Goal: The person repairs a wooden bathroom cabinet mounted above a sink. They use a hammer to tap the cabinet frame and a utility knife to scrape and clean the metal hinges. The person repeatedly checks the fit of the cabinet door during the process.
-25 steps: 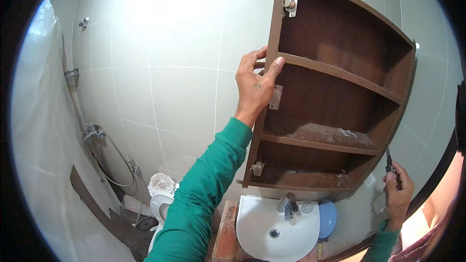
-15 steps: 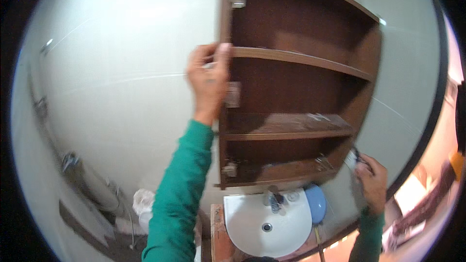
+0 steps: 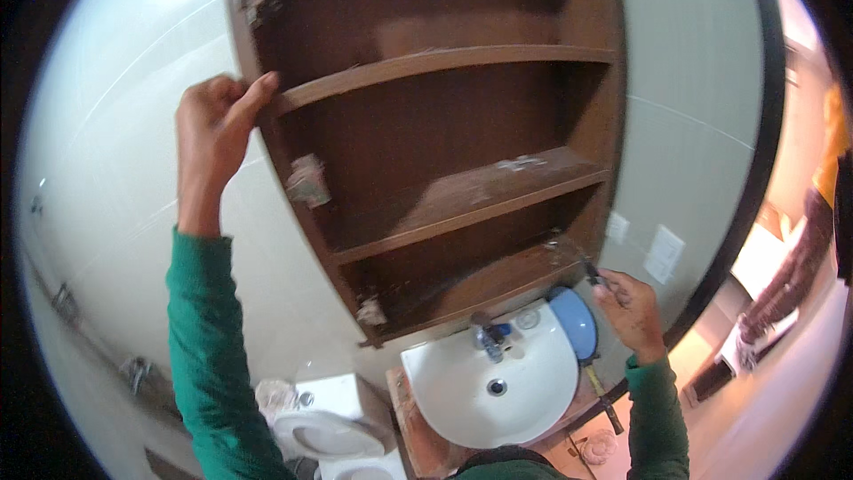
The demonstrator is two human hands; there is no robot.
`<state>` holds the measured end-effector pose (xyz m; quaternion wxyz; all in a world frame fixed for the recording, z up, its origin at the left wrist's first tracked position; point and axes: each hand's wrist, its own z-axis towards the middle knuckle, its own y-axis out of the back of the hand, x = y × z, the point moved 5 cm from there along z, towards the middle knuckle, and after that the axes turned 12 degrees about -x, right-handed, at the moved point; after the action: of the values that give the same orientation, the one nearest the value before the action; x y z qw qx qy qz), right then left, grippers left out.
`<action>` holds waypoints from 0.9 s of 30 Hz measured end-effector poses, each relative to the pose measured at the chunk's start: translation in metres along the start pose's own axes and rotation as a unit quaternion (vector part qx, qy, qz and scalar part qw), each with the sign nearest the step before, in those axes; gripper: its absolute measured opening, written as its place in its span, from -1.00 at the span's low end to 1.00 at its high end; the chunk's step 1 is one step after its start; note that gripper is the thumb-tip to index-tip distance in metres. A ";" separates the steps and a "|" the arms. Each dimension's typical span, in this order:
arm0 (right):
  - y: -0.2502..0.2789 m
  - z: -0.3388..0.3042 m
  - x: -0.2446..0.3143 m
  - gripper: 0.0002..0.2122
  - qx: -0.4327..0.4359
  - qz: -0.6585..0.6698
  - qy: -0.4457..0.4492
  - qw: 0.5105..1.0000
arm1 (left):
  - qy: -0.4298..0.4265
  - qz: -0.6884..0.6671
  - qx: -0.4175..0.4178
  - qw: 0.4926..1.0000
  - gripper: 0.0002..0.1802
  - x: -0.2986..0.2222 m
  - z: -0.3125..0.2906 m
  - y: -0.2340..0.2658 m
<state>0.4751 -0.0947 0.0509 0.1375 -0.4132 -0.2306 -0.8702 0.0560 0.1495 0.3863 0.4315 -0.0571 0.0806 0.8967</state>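
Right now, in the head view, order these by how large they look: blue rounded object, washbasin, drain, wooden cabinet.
Largest to smallest:
1. wooden cabinet
2. washbasin
3. blue rounded object, partly hidden
4. drain

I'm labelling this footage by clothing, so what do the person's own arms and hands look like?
The left sleeve and right sleeve are long, plain and green, with creases in the fabric. The left hand and right hand are bare, with no gloves. The picture is too blurred to tell any small markings.
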 end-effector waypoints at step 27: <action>-0.054 -0.221 -0.232 -0.46 -0.030 -0.152 -0.091 0.984 | -0.174 0.119 0.127 0.969 -0.33 0.096 0.010 -0.016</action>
<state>0.4508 -0.1511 -0.2685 -0.0310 -0.4548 -0.2758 -0.8462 0.0089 0.2345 0.3780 0.3330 0.1647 0.1233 0.9202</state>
